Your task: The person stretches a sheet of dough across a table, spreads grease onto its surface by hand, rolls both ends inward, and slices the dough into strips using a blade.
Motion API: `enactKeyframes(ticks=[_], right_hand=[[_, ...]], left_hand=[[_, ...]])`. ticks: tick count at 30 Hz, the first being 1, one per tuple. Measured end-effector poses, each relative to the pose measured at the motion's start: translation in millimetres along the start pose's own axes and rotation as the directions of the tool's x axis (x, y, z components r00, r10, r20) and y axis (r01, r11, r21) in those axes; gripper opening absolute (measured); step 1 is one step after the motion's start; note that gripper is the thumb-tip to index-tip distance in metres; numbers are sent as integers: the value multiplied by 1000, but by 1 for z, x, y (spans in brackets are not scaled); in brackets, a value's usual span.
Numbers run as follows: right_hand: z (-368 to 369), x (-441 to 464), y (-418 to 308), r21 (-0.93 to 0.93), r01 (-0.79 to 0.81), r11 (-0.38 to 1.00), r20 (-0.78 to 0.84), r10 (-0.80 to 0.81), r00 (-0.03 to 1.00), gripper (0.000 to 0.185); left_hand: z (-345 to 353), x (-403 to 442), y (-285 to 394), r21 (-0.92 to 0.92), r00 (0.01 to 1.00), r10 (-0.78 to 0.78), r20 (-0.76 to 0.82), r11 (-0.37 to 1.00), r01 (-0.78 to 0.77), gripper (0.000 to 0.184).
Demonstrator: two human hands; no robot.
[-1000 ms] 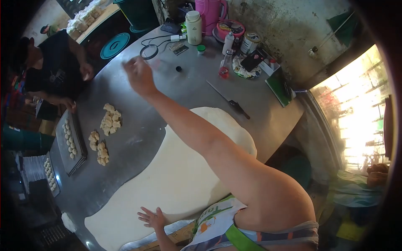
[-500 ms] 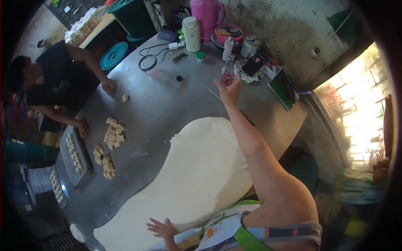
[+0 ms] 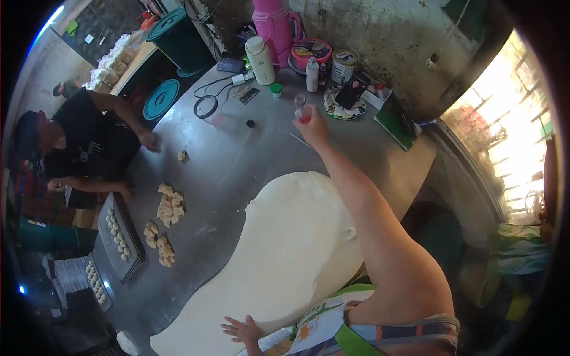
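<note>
So, the big dough sheet [image 3: 291,249] covers the near part of the steel table [image 3: 219,190], near edge running along the apron [image 3: 309,332], rounded far end stopping well short of the bottle [image 3: 301,105]. That small clear bottle with something red inside is out past the sheet's far end, and the right hand [image 3: 314,127] has its fingers clamped around it. The left hand [image 3: 243,329] is palm-down over the sheet by its near edge, fingers spread apart; can't tell how firmly it's touching.

Room-wise, a decent strip of tabletop runs between the sheet's long outer edge and the dough lumps [image 3: 171,204], with a wider stretch between its far end and the green-lidded jar [image 3: 276,90]. Beyond the lumps from the sheet, a co-worker's hand [image 3: 124,190] is by the tray [image 3: 133,240].

Hard to make out: the right arm blocks some of the sheet's edge plus most of a thin blade [image 3: 303,141] beyond it. Fingers partly hide the bottle's lower half. The sheet's narrow end gets cut off by the frame.
</note>
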State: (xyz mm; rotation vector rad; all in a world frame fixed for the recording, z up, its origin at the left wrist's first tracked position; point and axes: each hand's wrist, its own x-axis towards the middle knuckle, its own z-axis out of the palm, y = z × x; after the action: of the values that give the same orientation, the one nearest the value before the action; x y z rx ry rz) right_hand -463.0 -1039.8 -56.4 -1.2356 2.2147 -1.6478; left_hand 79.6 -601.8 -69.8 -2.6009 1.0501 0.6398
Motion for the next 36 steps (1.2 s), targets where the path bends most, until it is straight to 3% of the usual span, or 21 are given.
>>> enactKeyframes(ticks=[2, 4, 6, 8, 9, 11, 12, 14, 19, 21, 29, 36], right_hand=[[-32, -33, -31, 85, 37, 996, 223, -55, 973, 57], [-60, -73, -57, 72, 114, 991, 259, -129, 957, 54], [-92, -109, -77, 250, 46, 967, 426, -152, 892, 56], [-132, -147, -115, 95, 415, 905, 306, -423, 853, 58], [-155, -161, -141, 96, 426, 899, 297, -435, 850, 58], [-197, -184, -192, 205, 409, 889, 459, -456, 762, 60], [-208, -191, -206, 208, 421, 883, 450, -468, 761, 60], [-226, -208, -234, 391, 599, 699, 329, -714, 618, 61], [-291, -237, -339, 531, 706, 468, 156, -873, 462, 62], [-319, -248, -376, 527, 780, 337, 113, -938, 329, 59], [-376, -278, -455, 468, 883, 38, -48, -997, 68, 52], [-387, -275, -487, 370, 923, -108, -185, -982, -41, 47]], left_hand=[[-1, -2, -2, -2, 1000, 5, 0, 1000, -5, 100], [-5, -5, 1, -19, 1000, 18, -2, 1000, -18, 100], [-6, -8, 5, -43, 999, 35, -6, 998, -35, 100], [-6, -7, 4, -46, 999, 44, -7, 998, -44, 100], [-6, -8, 4, -48, 999, 47, -9, 998, -47, 100], [-6, -12, 9, -59, 998, 62, -11, 996, -62, 100], [-8, -14, 10, -56, 998, 68, -8, 996, -68, 100], [-12, -15, 6, -66, 997, 70, -22, 995, -71, 100], [-19, -25, 5, -112, 992, 127, -20, 985, -129, 102], [-27, -30, 3, -127, 986, 166, 8, 978, -164, 103], [-22, -30, -7, -219, 971, 233, -48, 946, -238, 103], [-23, -31, 4, -232, 965, 241, -101, 938, -258, 101]])
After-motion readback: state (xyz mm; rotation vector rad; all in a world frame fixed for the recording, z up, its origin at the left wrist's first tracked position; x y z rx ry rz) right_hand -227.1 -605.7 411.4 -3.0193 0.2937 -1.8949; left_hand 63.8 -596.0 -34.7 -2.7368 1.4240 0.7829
